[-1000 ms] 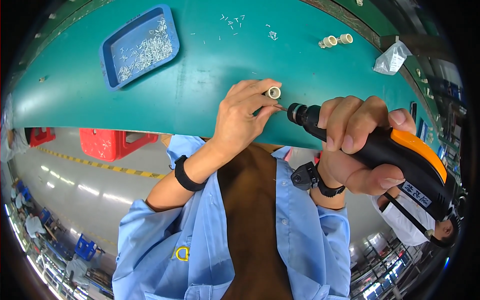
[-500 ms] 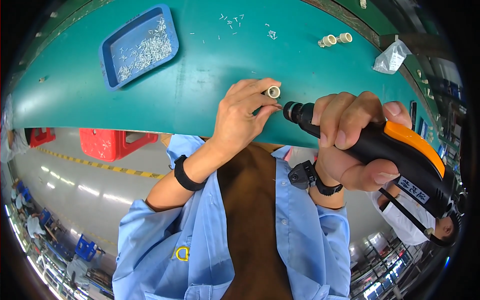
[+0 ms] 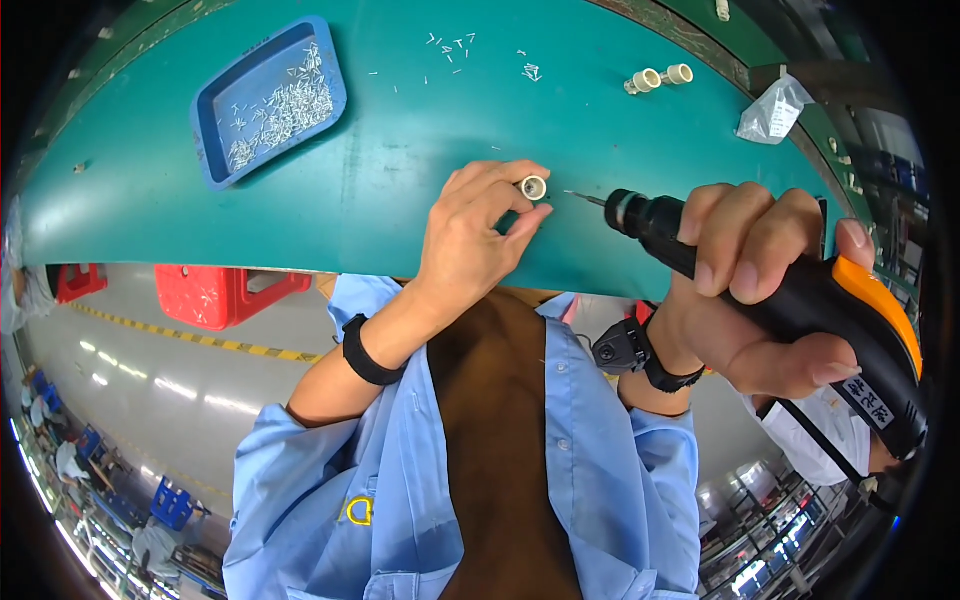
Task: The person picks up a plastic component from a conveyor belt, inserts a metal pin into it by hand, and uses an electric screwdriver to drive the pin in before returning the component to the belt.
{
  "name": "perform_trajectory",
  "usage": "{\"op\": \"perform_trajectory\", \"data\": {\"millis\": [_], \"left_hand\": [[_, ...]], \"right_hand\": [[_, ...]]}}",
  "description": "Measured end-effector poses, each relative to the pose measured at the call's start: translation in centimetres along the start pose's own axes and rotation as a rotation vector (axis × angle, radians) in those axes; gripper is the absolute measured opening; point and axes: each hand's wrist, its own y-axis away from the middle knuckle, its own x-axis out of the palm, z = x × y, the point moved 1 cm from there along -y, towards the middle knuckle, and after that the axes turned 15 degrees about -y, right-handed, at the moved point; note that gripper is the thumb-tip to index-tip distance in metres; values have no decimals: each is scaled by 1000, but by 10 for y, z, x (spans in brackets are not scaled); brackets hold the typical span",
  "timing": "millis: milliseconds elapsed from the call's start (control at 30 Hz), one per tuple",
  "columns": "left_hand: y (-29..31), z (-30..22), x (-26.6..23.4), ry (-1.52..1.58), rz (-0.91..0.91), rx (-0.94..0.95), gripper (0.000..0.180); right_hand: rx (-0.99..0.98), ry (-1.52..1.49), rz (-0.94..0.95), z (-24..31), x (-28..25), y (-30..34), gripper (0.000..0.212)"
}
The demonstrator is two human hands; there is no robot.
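Note:
My left hand [image 3: 480, 220] pinches a small cream-coloured cylindrical fitting [image 3: 534, 188] between fingers and thumb, its round open end showing. Wrapped in my right hand [image 3: 760, 270] is a black electric screwdriver [image 3: 665, 228] with an orange lever [image 3: 880, 305] along its body. Its thin bit [image 3: 585, 197] points left at the fitting, with a gap between tip and fitting. A screw on the tip is too small to make out.
A blue tray [image 3: 205, 135] of small silvery screws [image 3: 295, 105] lies at the far left. Loose screws [image 3: 452, 45] are scattered at the back. Two similar cream fittings [image 3: 645, 80] and a clear plastic bag [image 3: 775, 110] are at the far right. A red stool [image 3: 195, 297] stands beyond the green table's near edge.
My right hand has drawn the screwdriver back to the right, away from the fitting, and its bit now shows. The left hand keeps hold of the fitting, its thumb lower now.

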Motion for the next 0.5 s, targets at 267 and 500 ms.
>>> {"op": "perform_trajectory", "data": {"millis": [267,500], "left_hand": [[-1,0,1,11,-46,4,18],[0,-2,1,1,-40,-13,19]], "right_hand": [[-8,-55,8,-28,7,0,68],[33,-36,-25,-34,9,1,67]]}}
